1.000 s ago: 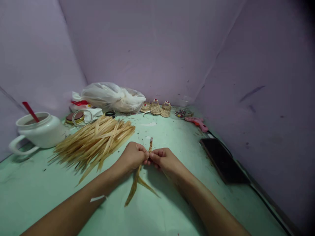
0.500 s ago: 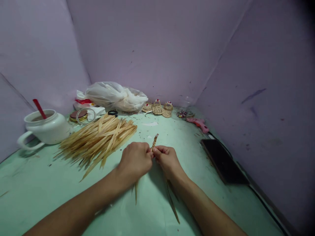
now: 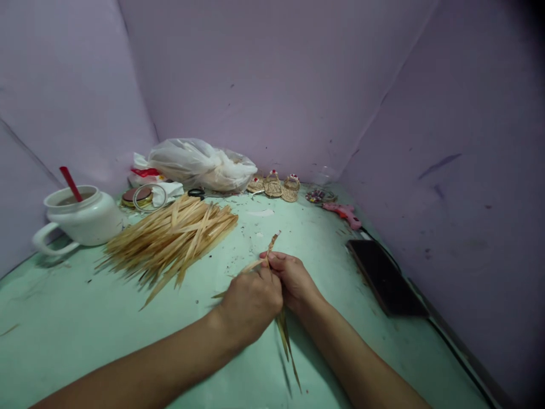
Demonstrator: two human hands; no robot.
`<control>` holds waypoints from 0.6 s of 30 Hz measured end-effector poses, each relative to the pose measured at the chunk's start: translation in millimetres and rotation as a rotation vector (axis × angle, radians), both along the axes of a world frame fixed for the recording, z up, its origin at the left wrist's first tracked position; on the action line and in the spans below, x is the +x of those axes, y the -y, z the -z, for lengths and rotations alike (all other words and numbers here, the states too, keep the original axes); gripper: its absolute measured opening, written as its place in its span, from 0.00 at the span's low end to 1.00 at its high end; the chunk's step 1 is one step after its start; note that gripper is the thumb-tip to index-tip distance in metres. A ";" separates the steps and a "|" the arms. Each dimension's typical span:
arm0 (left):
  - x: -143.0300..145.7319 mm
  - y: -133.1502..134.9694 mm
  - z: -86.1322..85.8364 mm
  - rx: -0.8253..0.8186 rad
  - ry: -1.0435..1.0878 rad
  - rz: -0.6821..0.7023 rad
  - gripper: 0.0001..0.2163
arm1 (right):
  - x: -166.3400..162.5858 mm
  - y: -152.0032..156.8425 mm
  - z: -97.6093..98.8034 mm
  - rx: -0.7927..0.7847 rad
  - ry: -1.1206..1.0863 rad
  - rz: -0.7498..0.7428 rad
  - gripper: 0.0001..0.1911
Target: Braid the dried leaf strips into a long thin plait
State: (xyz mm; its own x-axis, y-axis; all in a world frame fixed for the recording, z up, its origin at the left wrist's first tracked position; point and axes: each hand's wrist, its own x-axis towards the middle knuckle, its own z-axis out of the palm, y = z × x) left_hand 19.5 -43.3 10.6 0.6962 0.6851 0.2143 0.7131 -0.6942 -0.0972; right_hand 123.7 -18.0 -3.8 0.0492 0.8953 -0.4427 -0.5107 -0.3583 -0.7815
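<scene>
Straw-coloured braid [image 3: 272, 244], centre of the frame: your right hand [image 3: 296, 279] pinches it between thumb and fingers, its tip projecting upward; your left hand [image 3: 252, 304] lies just below, fingers curled, fingertips hidden, so their grip cannot be told. Loose strands [image 3: 283, 336] trail at lower centre.

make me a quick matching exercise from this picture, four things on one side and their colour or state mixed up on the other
1. braid
2. glue gun
3. phone
4. mug

A. black
B. white, with a red stick in it
C. pinched in the right hand
D. pink

Pairs: 1-C, 2-D, 3-A, 4-B
</scene>
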 end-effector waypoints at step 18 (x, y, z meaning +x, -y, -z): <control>-27.0 -58.1 -9.7 -1.504 0.875 -0.376 0.06 | -4.7 2.4 7.1 0.271 0.273 -0.148 0.19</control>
State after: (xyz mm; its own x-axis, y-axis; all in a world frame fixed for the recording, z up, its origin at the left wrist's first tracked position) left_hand -7.5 14.8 20.3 0.5082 0.7006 -0.5009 0.3296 0.3791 0.8647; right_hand 119.0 -20.5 -10.9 -0.0053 0.9839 -0.1785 -0.2297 -0.1749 -0.9574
